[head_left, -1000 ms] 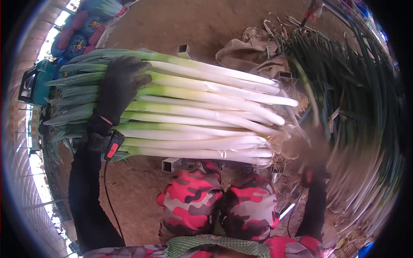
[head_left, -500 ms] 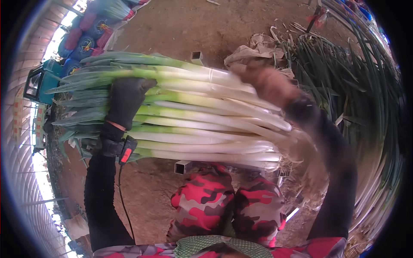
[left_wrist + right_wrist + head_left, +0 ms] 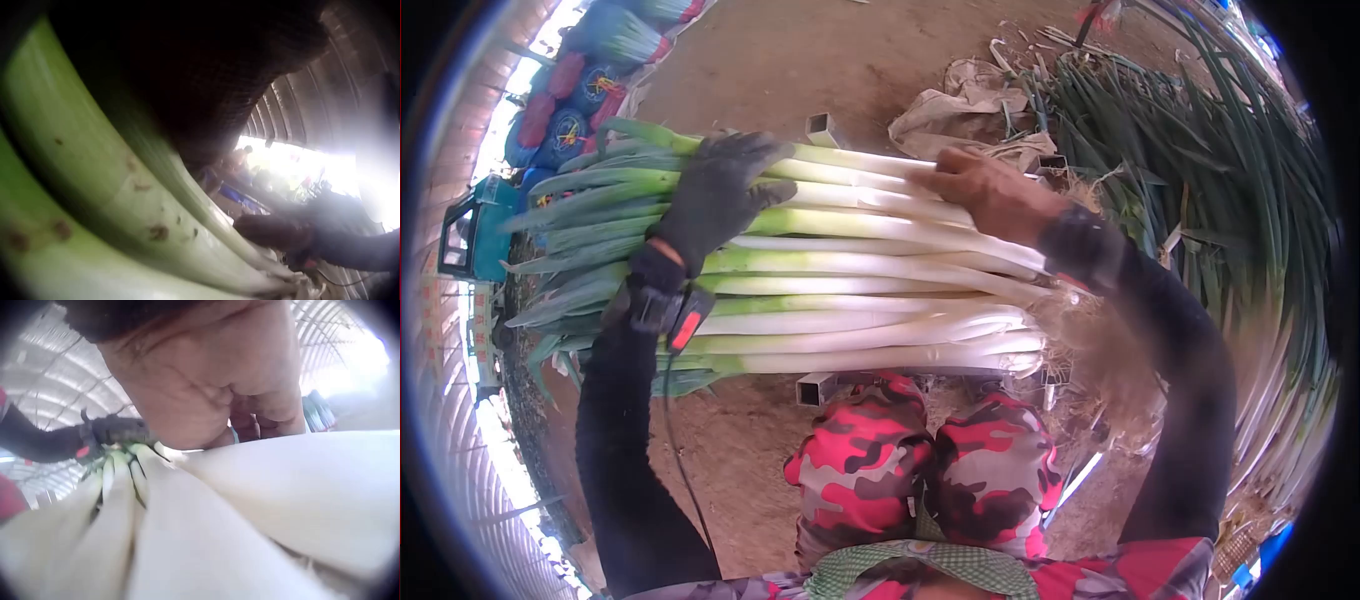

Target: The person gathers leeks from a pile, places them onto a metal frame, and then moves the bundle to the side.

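Note:
A wide layer of leeks [image 3: 880,268] lies crosswise before the person, green leaves at left, white ends at right. The gloved left hand [image 3: 725,195] grips a far-side stalk where green meets white, its thumb and fingers on either side. In the left wrist view, the dark glove [image 3: 206,81] is over green stalks [image 3: 112,181]. The bare right hand [image 3: 1000,195] holds the white part of the far stalks with bent fingers. The right wrist view shows its palm [image 3: 212,381] above the white stalks [image 3: 194,531], fingertips partly hidden behind them.
A large heap of leeks [image 3: 1190,190] covers the right side. Crumpled sacking [image 3: 960,110] lies beyond the layer, near a square metal tube end [image 3: 822,128]. At left are a teal box [image 3: 490,230] and wrapped bundles [image 3: 565,135]. Camouflage-clad knees [image 3: 860,455] are at the near side.
The right hand has come from the roots at lower right up to the far stalks, then a little left along them. The left hand has shifted onto the far-side stalk.

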